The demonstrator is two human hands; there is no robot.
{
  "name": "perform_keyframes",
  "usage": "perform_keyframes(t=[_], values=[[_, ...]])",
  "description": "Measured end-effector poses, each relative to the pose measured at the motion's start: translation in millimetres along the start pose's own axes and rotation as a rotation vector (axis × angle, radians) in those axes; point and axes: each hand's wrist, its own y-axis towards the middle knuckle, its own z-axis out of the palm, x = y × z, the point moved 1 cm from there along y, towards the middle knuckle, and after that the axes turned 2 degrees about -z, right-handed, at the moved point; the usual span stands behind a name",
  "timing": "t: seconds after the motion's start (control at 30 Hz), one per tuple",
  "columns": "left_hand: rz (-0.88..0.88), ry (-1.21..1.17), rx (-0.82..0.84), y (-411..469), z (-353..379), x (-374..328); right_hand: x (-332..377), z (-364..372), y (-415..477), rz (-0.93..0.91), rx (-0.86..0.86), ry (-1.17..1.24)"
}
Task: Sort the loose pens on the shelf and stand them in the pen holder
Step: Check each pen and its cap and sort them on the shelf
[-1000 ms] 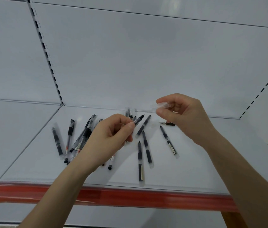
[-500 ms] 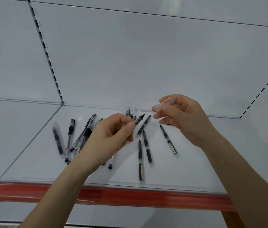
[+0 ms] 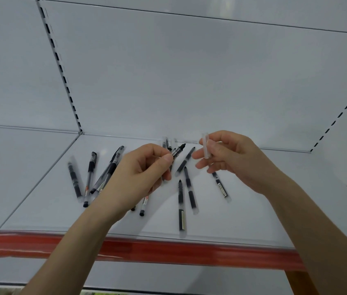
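Bright even light, soft shadows, wide-angle bowing, slight blur

White shelf [image 3: 243, 220]: smooth, faintly glossy painted metal; glossy red plastic strip [image 3: 168, 251] along its front edge. Slim black pens [image 3: 190, 192]: clear plastic barrels.

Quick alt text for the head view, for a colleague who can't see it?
The left hand pinches an uncapped pen while the right hand holds a clear cap beside its tip, above a white shelf strewn with loose pens.

The clear cap [image 3: 206, 146] in the right hand [image 3: 235, 158] has swung from level to upright, nearer the tip of the uncapped pen [image 3: 178, 150].
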Motion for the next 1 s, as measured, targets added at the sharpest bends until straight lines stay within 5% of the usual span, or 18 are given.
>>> perform_keyframes(t=[0.43,1.0], values=[[0.006,0.036,0.033,-3.2,1.5,1.3,13.4,-4.0,-0.6,-0.113,-0.069,-0.039],[0.039,0.206,0.193,-7.2,-1.9,8.0,15.5,-3.4,0.0,-0.083,0.158,-0.189]])
